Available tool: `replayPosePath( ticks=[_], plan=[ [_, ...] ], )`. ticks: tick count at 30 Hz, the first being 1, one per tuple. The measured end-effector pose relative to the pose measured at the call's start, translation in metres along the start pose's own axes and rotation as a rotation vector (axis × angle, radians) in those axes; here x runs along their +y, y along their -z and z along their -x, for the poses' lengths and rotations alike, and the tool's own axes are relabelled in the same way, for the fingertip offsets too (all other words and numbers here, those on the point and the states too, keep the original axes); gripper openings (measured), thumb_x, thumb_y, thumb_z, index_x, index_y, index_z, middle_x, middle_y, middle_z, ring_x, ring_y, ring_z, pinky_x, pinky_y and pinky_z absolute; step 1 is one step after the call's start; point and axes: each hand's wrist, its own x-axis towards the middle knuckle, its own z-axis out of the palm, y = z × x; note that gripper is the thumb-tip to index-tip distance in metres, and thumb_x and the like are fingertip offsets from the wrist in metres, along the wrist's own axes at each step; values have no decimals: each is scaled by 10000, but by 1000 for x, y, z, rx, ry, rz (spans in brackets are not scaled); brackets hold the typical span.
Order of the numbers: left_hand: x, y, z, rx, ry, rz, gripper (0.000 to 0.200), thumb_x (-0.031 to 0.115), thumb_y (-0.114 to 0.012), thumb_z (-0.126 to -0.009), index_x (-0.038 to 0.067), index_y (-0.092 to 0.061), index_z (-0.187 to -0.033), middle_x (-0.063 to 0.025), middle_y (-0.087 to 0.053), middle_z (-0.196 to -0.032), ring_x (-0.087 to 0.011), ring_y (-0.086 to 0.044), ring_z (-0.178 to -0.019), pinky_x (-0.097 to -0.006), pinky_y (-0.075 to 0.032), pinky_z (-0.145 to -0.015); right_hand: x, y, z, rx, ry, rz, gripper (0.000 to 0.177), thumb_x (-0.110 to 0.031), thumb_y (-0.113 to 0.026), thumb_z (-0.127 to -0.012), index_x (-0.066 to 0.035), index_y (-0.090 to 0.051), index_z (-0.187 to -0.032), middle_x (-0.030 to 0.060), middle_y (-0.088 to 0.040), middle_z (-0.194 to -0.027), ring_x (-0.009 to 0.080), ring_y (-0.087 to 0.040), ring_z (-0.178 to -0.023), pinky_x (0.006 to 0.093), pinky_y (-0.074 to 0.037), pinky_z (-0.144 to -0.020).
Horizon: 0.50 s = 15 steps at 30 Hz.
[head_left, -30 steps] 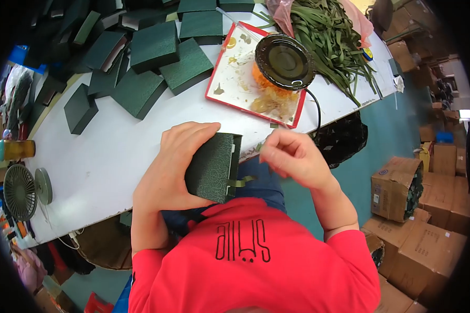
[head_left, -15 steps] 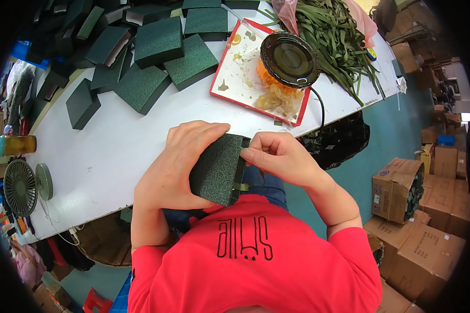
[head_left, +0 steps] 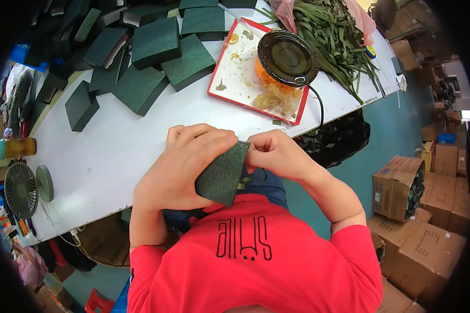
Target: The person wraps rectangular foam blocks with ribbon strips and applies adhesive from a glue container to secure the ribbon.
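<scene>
A small dark green box (head_left: 222, 175) with a veined, leather-like surface is held near the table's front edge, just above my lap. My left hand (head_left: 185, 164) wraps round it from the left, fingers over the far end and thumb along the near end. At its right side my right hand (head_left: 274, 154) has its fingers curled and pinched together against the box's edge. Whatever those fingertips hold is hidden. A short bit of olive green ribbon (head_left: 242, 183) sticks out from the box's right side, lower down.
Many similar green boxes (head_left: 156, 41) are piled at the back left. A red-rimmed white tray (head_left: 227, 78) bears a round black-topped pot (head_left: 287, 57) with a cable. Beyond it lies a heap of green ribbons (head_left: 331, 44). A small fan (head_left: 21, 188) stands left; cartons (head_left: 397, 188) stand right.
The box has turned in my left hand, so its right side shows less. My right fingertips have moved slightly down and behind the box's edge.
</scene>
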Motion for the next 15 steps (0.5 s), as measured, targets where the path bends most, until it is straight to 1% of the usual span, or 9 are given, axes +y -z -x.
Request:
replayPosePath(
  ticks=[2, 5, 8, 10, 11, 12, 13, 14, 15],
  plan=[
    [-3, -2, 2, 23, 55, 42, 924, 238, -886, -556, 60, -502, -1377, -124, -570, -1315, -344, -496, -1254, -437, -335, -1047, -7, 4, 2, -41, -72, 46, 156, -130, -639, -954, -7, -689, -871, 21, -706, -838, 27, -599, -748, 190, -439, -646],
    [-9, -2, 5, 65, 96, 97, 937, 248, -884, -547, 55, -500, -1380, -130, -559, -1328, -346, -486, -1264, -443, -333, -1061, -6, 0, 9, 59, 41, -223, 181, -154, -619, -980, -6, -722, -1001, 15, -730, -933, 16, -563, -709, 182, -417, -618],
    [-12, -3, 8, 89, 113, 108, 948, 255, -884, -546, 50, -495, -1385, -138, -553, -1337, -350, -483, -1269, -448, -330, -1074, -4, 3, 14, 202, 113, -150, 233, -178, -597, -1001, -7, -721, -1099, -2, -731, -994, 1, -502, -664, 177, -378, -579],
    [-13, -2, 9, 102, 142, 75, 954, 260, -888, -545, 46, -492, -1387, -144, -551, -1341, -355, -482, -1272, -452, -330, -1079, 3, 4, 15, 271, 188, -138, 243, -184, -600, -1007, 3, -721, -1105, 13, -734, -985, 24, -511, -734, 197, -397, -656],
    [-12, 0, 11, 112, 159, 51, 959, 264, -892, -544, 45, -491, -1387, -147, -551, -1343, -358, -481, -1275, -453, -332, -1080, 3, 5, 18, 319, 202, -149, 243, -172, -609, -1005, 19, -715, -1111, 35, -735, -1005, 53, -576, -841, 217, -450, -760],
    [-12, 0, 13, 122, 162, 35, 964, 268, -897, -543, 43, -491, -1387, -151, -550, -1344, -361, -480, -1277, -454, -333, -1081, 5, 11, 25, 437, 242, -166, 227, -156, -626, -994, 22, -719, -1098, 41, -737, -998, 58, -598, -862, 219, -466, -777],
    [-17, -4, 19, 211, 205, -29, 974, 261, -906, -542, 33, -485, -1391, -163, -549, -1341, -371, -481, -1275, -458, -342, -1078, 9, 20, 30, 557, 282, -176, 210, -141, -642, -984, 25, -723, -1086, 46, -740, -992, 64, -619, -884, 221, -481, -794],
    [-18, -3, 22, 235, 239, -108, 959, 246, -909, -551, 58, -494, -1395, -170, -539, -1346, -374, -479, -1271, -463, -352, -1074, 11, 27, 36, 676, 321, -181, 195, -125, -658, -973, 27, -727, -1074, 51, -742, -985, 70, -640, -906, 224, -497, -811],
    [-17, -1, 28, 226, 327, -196, 957, 220, -890, -549, 78, -494, -1408, -164, -512, -1374, -379, -468, -1284, -455, -357, -1087, 13, 36, 38, 795, 358, -192, 181, -114, -669, -964, 26, -730, -1062, 52, -742, -975, 67, -641, -888, 222, -497, -800]
  ],
)
